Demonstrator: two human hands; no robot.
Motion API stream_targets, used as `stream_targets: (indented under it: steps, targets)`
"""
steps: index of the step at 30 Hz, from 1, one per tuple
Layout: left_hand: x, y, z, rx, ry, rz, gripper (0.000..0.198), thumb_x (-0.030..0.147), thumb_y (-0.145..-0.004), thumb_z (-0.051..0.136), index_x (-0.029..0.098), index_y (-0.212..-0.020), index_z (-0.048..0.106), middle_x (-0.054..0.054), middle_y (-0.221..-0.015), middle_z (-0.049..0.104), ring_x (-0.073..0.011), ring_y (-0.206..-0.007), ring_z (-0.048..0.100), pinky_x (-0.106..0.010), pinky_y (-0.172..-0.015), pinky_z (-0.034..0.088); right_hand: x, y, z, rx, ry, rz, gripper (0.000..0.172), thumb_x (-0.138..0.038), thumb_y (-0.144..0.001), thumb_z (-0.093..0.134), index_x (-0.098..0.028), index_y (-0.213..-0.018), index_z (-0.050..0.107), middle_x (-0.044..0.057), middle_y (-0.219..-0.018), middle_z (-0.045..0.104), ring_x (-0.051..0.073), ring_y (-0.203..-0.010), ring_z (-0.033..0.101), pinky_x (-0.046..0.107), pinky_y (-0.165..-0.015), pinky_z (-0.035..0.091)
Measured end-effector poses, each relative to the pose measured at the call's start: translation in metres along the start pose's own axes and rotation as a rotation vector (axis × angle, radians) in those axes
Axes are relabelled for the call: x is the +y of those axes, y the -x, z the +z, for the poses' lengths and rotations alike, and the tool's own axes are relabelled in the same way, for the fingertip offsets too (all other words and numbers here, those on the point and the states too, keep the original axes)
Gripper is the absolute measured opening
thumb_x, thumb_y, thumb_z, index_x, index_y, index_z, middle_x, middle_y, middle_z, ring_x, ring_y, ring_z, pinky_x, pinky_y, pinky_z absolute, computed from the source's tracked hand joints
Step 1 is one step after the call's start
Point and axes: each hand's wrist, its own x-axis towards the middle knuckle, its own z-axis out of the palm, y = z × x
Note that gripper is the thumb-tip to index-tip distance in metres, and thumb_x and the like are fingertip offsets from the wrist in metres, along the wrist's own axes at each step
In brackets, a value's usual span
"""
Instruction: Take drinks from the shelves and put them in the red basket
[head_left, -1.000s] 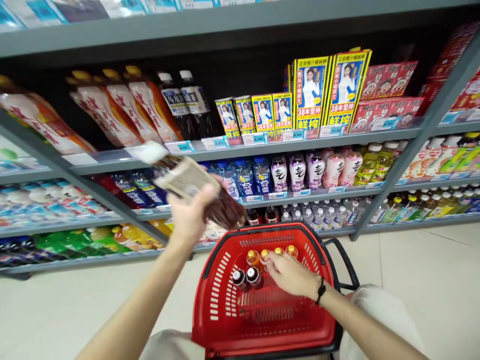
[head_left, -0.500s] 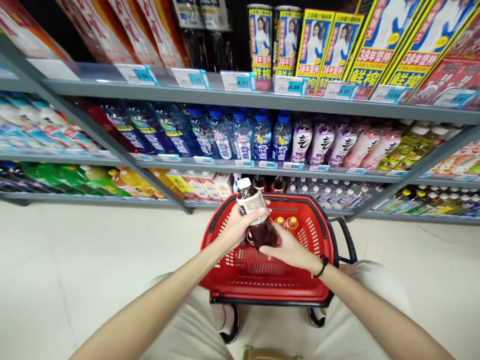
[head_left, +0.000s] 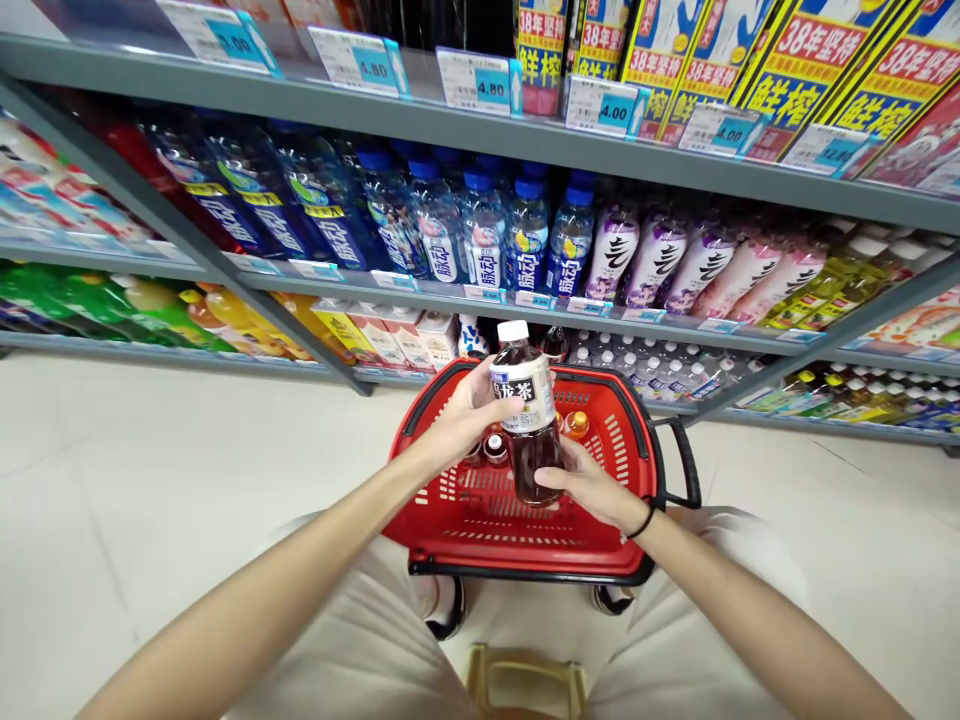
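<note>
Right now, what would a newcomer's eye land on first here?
Probably the bright red basket, near the picture's centre. Over it, the left hand and right hand hold a white-capped dark bottle. Behind, a row of blue-capped bottles lines a shelf.

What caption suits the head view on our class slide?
Left hand and right hand hold a dark bottle with a white cap over a red basket.

Head camera: looking forward and steeply down from wearer's head; facing drink shelves (head_left: 450, 122), lying farther off; framing left hand (head_left: 474, 402), right hand (head_left: 592, 482) and red shopping basket (head_left: 487, 556) from near.
</note>
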Motion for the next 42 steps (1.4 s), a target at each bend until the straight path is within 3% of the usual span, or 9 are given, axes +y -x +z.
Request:
stream_targets:
  steps: [3, 5, 8, 13, 17, 24, 28, 33, 42]
  targets:
    - [0.0, -0.001, -0.005, -0.015, 0.027, -0.033, 0.075, 0.044, -0.072, 0.095, 0.017, -0.133, 0.061, -0.015, -0.125, 0.075, -0.0322, -0.115, 0.073, -0.044, -0.1, 0.059, -0.004, 0.008, 0.001, -0.131, -0.124, 0.078, 0.061, -0.064, -0.086, 0.078, -0.015, -0.12, 0.07, 0.013, -0.106, 0.079, 0.014, -0.063, 0.064, 0.024, -0.05, 0.047]
    - [0.0, -0.001, -0.008, 0.006, -0.021, 0.002, 0.075, 0.044, -0.073, 0.095, 0.02, -0.135, 0.061, -0.011, -0.118, 0.075, -0.0278, -0.105, 0.074, -0.04, -0.092, 0.061, -0.006, 0.009, 0.003, -0.242, -0.209, 0.138, 0.071, -0.076, -0.091, 0.064, -0.011, -0.118, 0.071, 0.014, -0.093, 0.079, 0.011, -0.047, 0.053, 0.024, -0.041, 0.036]
    - [0.005, -0.003, -0.011, 0.077, -0.209, 0.115, 0.072, 0.044, -0.075, 0.094, 0.024, -0.137, 0.062, -0.008, -0.118, 0.073, -0.0228, -0.101, 0.072, -0.034, -0.09, 0.061, -0.006, 0.004, 0.007, -0.252, -0.253, 0.182, 0.075, -0.081, -0.094, 0.054, -0.01, -0.114, 0.07, 0.013, -0.084, 0.076, 0.014, -0.048, 0.056, 0.026, -0.043, 0.043]
    - [0.015, -0.008, -0.014, 0.225, -0.441, 0.254, 0.067, 0.047, -0.075, 0.094, 0.019, -0.129, 0.066, -0.008, -0.113, 0.073, -0.0208, -0.097, 0.07, -0.032, -0.087, 0.06, 0.0, -0.005, 0.018, -0.021, -0.138, -0.005, 0.053, -0.059, -0.089, 0.08, -0.02, -0.119, 0.063, 0.004, -0.096, 0.071, 0.013, -0.065, 0.061, 0.025, -0.051, 0.052]
    - [0.011, -0.008, -0.014, 0.152, -0.438, 0.24, 0.063, 0.053, -0.083, 0.086, 0.018, -0.132, 0.066, -0.01, -0.119, 0.073, -0.0216, -0.104, 0.07, -0.033, -0.094, 0.059, 0.009, -0.001, 0.026, 0.078, -0.146, -0.031, 0.05, -0.058, -0.09, 0.08, -0.022, -0.119, 0.062, 0.0, -0.091, 0.065, 0.007, -0.055, 0.047, 0.02, -0.043, 0.035]
    - [0.007, -0.006, -0.026, -0.021, -0.376, 0.168, 0.073, 0.047, -0.086, 0.085, 0.021, -0.15, 0.06, -0.013, -0.149, 0.065, -0.032, -0.135, 0.063, -0.044, -0.115, 0.052, 0.013, 0.001, 0.016, 0.051, -0.28, 0.131, 0.068, -0.079, -0.081, 0.076, -0.017, -0.108, 0.068, 0.005, -0.081, 0.07, 0.011, -0.055, 0.051, 0.02, -0.042, 0.03]
    - [0.0, -0.004, -0.025, -0.01, -0.356, 0.182, 0.072, 0.042, -0.087, 0.086, 0.022, -0.152, 0.061, -0.013, -0.153, 0.062, -0.0328, -0.136, 0.064, -0.045, -0.112, 0.056, 0.012, -0.001, 0.014, 0.116, -0.287, 0.203, 0.079, -0.092, -0.076, 0.065, -0.016, -0.098, 0.068, 0.006, -0.073, 0.069, 0.012, -0.049, 0.048, 0.022, -0.039, 0.027]
    - [-0.01, -0.007, -0.021, 0.109, -0.382, 0.24, 0.078, 0.041, -0.078, 0.093, 0.019, -0.147, 0.063, -0.015, -0.146, 0.067, -0.0326, -0.129, 0.068, -0.046, -0.108, 0.059, 0.01, -0.005, 0.023, 0.323, -0.281, 0.111, 0.068, -0.083, -0.075, 0.076, -0.021, -0.096, 0.061, -0.001, -0.073, 0.062, 0.01, -0.052, 0.044, 0.02, -0.041, 0.025]
    - [-0.009, -0.008, -0.025, 0.079, -0.513, 0.325, 0.051, 0.05, -0.094, 0.078, 0.028, -0.139, 0.074, -0.011, -0.145, 0.069, -0.0278, -0.136, 0.064, -0.049, -0.122, 0.047, 0.017, -0.006, 0.011, 0.154, -0.374, 0.257, 0.075, -0.091, -0.089, 0.049, -0.017, -0.092, 0.065, 0.001, -0.059, 0.061, 0.008, -0.037, 0.034, 0.021, -0.035, 0.015]
